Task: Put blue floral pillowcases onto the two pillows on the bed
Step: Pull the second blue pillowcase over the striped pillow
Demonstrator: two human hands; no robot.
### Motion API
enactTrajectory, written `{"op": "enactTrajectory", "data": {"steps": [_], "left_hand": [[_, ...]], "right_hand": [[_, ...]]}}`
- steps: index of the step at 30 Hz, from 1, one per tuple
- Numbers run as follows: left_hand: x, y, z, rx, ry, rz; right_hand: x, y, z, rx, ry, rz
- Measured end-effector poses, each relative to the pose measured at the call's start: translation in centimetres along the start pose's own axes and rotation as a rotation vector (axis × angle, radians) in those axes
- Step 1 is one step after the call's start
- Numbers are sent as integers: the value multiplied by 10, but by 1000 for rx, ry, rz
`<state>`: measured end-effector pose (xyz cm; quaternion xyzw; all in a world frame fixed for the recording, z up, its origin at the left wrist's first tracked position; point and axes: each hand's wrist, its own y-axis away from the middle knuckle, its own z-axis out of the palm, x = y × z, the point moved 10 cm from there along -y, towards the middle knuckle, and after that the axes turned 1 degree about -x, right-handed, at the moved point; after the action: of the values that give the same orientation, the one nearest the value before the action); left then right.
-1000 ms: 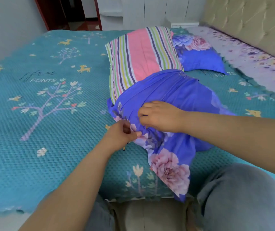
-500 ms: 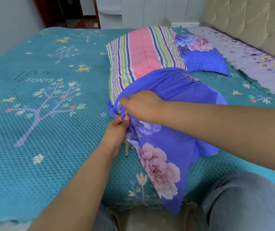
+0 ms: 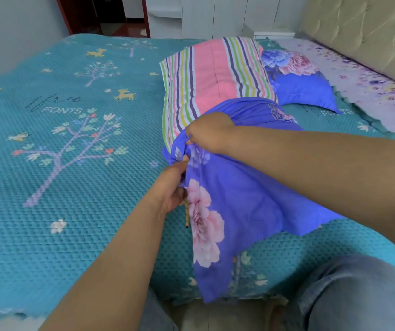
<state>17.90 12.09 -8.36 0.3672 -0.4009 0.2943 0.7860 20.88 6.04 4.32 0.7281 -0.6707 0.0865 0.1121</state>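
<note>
On a teal bedspread [image 3: 48, 211], a person works a blue floral pillowcase [image 3: 239, 199] over the near end of a striped pillow [image 3: 215, 77] — the left hand [image 3: 171, 187] and right hand [image 3: 209, 133] each pinching the bunched cloth at the case's open hem. The fabric looks thin, limp and light, likely to slide easily; the hem seems the place to grip. A second pillow [image 3: 296, 84], already cased, lies just behind.
</note>
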Motion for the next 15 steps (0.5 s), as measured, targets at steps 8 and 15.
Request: {"op": "enactTrajectory", "data": {"steps": [8,15], "left_hand": [[15,-4,-36,208,-169,185],[15,-7,-24,102,-38,135]], "right_hand": [[-42,48,-24,553,303,-201],[-13,67,10,157,-84,-39]]}}
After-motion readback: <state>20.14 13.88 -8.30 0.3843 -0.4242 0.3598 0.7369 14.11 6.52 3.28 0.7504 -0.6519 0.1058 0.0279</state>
